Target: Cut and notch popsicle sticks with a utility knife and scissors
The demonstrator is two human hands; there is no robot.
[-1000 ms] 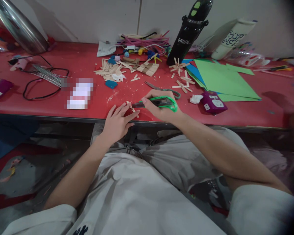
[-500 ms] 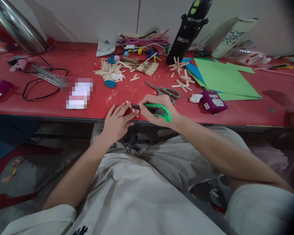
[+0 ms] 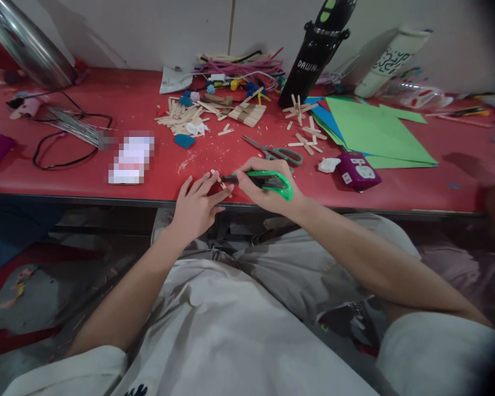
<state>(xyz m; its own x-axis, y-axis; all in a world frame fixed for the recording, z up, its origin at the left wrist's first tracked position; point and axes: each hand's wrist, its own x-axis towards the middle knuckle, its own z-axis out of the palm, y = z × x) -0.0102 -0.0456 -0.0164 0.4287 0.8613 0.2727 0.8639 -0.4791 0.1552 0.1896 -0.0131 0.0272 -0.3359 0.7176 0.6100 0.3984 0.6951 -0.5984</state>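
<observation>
My left hand (image 3: 193, 206) rests at the table's front edge, fingers spread, with its fingertips pinning a small wooden craft stick (image 3: 224, 186) against the red surface. Gripped in my right hand (image 3: 268, 202) is a green and black utility knife (image 3: 284, 185), pointing left. Its tip meets or nearly meets the stick between my left fingers; the exact contact is too small to make out. Just beyond my right hand lie grey-handled scissors (image 3: 286, 155). Pale shavings are scattered on the table past my fingers.
Behind are a pile of craft sticks (image 3: 181, 118), star-shaped stick pieces (image 3: 299, 110) and a black bottle (image 3: 307, 71). Green paper sheets (image 3: 379, 129) and a purple box (image 3: 358, 171) lie right. A blurred-out phone (image 3: 131, 159) and thin wires (image 3: 72, 126) lie left.
My right hand and the knife have shifted slightly right and up, drawing back a little from my left fingers. The left hand stays on the stick.
</observation>
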